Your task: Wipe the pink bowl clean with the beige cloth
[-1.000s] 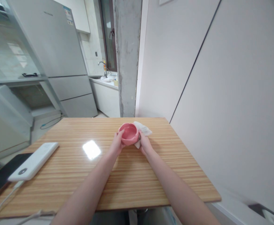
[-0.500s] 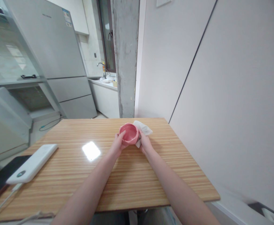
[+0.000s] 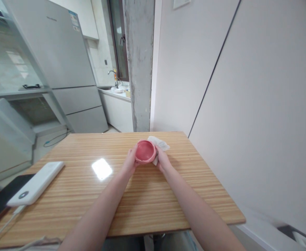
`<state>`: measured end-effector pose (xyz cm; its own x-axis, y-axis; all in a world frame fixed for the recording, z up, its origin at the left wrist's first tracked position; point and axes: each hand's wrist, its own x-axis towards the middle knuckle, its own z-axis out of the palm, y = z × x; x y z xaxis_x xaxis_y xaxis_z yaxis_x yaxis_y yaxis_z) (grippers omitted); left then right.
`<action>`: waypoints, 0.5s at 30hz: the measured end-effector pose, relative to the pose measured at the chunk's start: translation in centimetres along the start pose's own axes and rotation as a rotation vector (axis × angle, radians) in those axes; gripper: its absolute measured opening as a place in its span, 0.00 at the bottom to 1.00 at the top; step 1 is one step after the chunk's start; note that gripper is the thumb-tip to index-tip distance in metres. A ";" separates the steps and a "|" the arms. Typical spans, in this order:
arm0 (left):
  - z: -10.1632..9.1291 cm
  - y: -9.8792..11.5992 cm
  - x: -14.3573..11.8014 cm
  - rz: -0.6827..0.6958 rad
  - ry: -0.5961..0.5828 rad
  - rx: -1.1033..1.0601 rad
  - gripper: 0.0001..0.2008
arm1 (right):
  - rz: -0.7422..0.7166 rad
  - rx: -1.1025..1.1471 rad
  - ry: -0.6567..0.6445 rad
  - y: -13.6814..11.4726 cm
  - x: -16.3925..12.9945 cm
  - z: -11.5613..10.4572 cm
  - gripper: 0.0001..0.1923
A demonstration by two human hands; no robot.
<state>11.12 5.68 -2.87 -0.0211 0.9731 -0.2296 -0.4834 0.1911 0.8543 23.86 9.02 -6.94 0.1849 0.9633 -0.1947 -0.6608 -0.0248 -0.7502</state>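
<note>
Between my hands is a pink bowl [image 3: 145,152], its opening tilted toward me so the inside shows. My left hand [image 3: 132,159] grips the bowl's left side, thumb near the rim. On the other side, my right hand [image 3: 162,159] is closed on a white cloth or tissue [image 3: 159,143] pressed against the bowl's right wall. Part of the white piece sticks out behind the bowl, and a corner hangs below my fingers. The fingertips of both hands are partly hidden behind the bowl.
The wood-grain table [image 3: 163,209] lies under my arms. At its left sit a white power bank [image 3: 36,183] with a cable [image 3: 8,223] and a dark flat object [image 3: 1,198]. A pale wall [image 3: 247,122] borders the right side; a fridge [image 3: 64,62] stands beyond.
The bowl has turned and tipped a little more toward me. My left thumb has shifted from inside the bowl to its left rim. The white cloth stays in my right hand.
</note>
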 end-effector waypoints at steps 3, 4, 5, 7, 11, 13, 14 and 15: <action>0.1 0.1 0.1 -0.006 0.053 0.010 0.21 | 0.019 -0.017 -0.040 -0.1 -0.3 0.2 0.08; 0.1 0.3 0.1 -0.001 0.073 -0.019 0.20 | 0.035 -0.018 -0.070 0.0 -0.5 0.3 0.08; 0.1 0.5 0.2 0.010 0.093 -0.056 0.20 | 0.051 -0.020 -0.102 0.1 -0.7 0.5 0.09; 0.0 0.8 0.4 0.056 0.146 -0.126 0.18 | 0.070 -0.023 -0.149 0.4 -1.2 0.8 0.09; -0.2 1.1 0.6 0.075 0.178 -0.145 0.18 | 0.023 -0.030 -0.120 0.7 -1.7 1.3 0.08; -0.3 0.9 0.6 0.056 0.133 -0.108 0.20 | -0.020 -0.032 -0.091 0.6 -1.6 1.2 0.08; -0.3 0.7 0.5 0.049 0.109 -0.087 0.21 | -0.040 -0.030 -0.077 0.5 -1.6 1.2 0.08; -0.3 0.5 0.4 0.040 0.080 -0.072 0.22 | -0.056 -0.028 -0.062 0.4 -1.4 1.1 0.08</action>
<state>10.56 6.16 -2.65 -0.1102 0.9656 -0.2355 -0.5422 0.1402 0.8285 22.57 7.93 -6.24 0.1751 0.9781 -0.1128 -0.6300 0.0233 -0.7763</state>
